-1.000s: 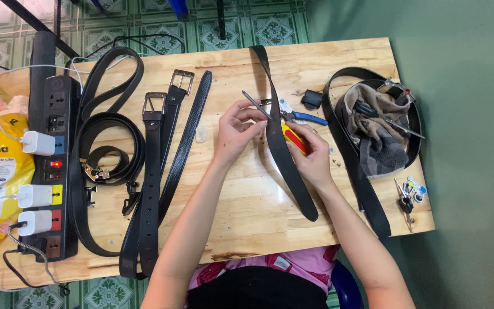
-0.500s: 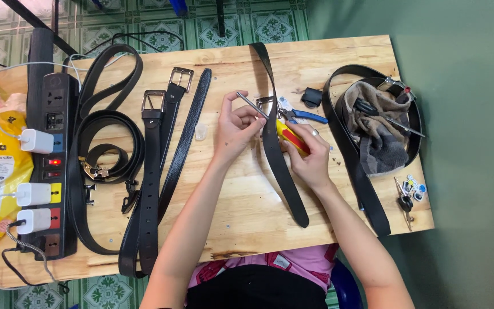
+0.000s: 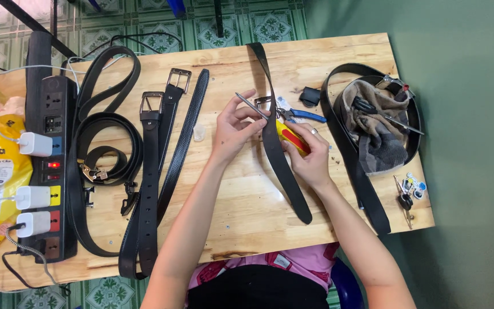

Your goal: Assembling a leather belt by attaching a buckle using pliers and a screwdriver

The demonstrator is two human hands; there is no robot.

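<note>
The left hand [image 3: 232,129] is pinching the metal shaft of a screwdriver [image 3: 270,120] between thumb and fingertips, its grip narrow and closed on the thin rod, which is slanting up toward the far left. The right hand [image 3: 310,154] is wrapping its fingers around the screwdriver's yellow-and-red handle, a full closed grip, with a ring showing on one finger. Both hands are working over a black belt [image 3: 278,143] that is lying down the middle of the wooden tabletop [image 3: 241,212], running from the far edge to a pointed tip near the person. The left hand's fingers are touching the belt's left edge, and the screwdriver is crossing over the belt. A small metal buckle [image 3: 263,102] is sitting at the belt just beyond the hands.

Just to the right of the buckle, blue-handled pliers [image 3: 298,114] are lying on the tabletop. Farther right, another black belt [image 3: 350,154] is looping around a bunched cloth [image 3: 375,129], with a set of keys [image 3: 407,191] near the right edge. To the left, several black belts with square buckles [image 3: 150,166] are lying side by side, and a black power strip [image 3: 47,166] with white chargers plugged in is lying along the left edge.
</note>
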